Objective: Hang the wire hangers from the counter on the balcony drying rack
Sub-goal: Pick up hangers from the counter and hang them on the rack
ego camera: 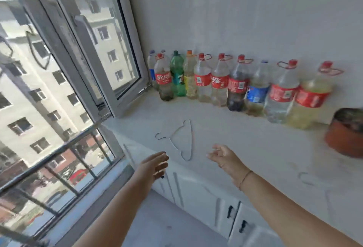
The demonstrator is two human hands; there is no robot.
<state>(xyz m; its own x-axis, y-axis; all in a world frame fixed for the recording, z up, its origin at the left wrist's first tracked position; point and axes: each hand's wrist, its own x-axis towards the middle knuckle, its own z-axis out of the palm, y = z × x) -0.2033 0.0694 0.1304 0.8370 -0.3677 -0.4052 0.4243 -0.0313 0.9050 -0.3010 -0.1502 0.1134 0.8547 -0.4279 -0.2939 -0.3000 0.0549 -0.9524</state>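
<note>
A thin wire hanger lies flat on the white counter, its hook pointing left toward the window. A second wire hanger shows faintly on the counter further right, blurred. My left hand reaches forward just below and left of the first hanger, fingers straight, holding nothing. My right hand hovers to the right of that hanger, fingers spread and curled, empty. The drying rack is out of view.
A row of several plastic bottles lines the wall at the back of the counter. A brown flower pot stands at the right. An open window sash juts in at the left. White cabinet doors sit below the counter.
</note>
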